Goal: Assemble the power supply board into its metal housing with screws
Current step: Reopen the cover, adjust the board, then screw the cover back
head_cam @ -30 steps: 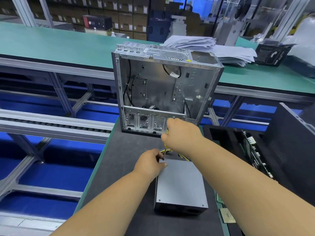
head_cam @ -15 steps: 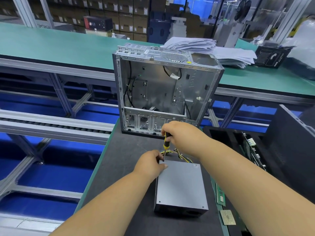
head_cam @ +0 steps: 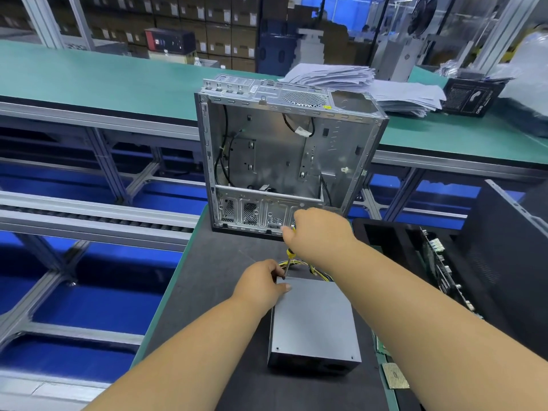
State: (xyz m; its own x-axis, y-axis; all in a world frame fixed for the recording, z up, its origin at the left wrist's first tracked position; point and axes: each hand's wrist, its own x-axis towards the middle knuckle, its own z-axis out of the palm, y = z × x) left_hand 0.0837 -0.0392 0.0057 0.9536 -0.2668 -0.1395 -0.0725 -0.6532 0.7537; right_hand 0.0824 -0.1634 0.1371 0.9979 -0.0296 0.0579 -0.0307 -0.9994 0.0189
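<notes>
Basically both forearms reach in from 6 o'clock toward frame centre. Right hand [head_cam: 318, 235] is knuckles-up, fingers curled round a yellow-handled screwdriver [head_cam: 290, 258] held steeply, tip down at the far-left corner of the power supply [head_cam: 314, 324]. Left hand [head_cam: 262, 284] rests on that same corner at about 9 o'clock of the tip, thumb flat on the grey lid, fingers curled over the far edge; whether they pinch anything there can't be told. Power supply lies flat on the dark mat [head_cam: 213, 277], directly under and at 6 o'clock of both hands, yellow-black wires [head_cam: 318, 272] spilling out its far side beneath the right wrist. Metal housing [head_cam: 284, 155] stands upright with its open side facing the camera at 12 o'clock of the hands, just beyond the right knuckles, apart from the power supply. Paper stack [head_cam: 370, 84] at 1 o'clock behind the housing.
</notes>
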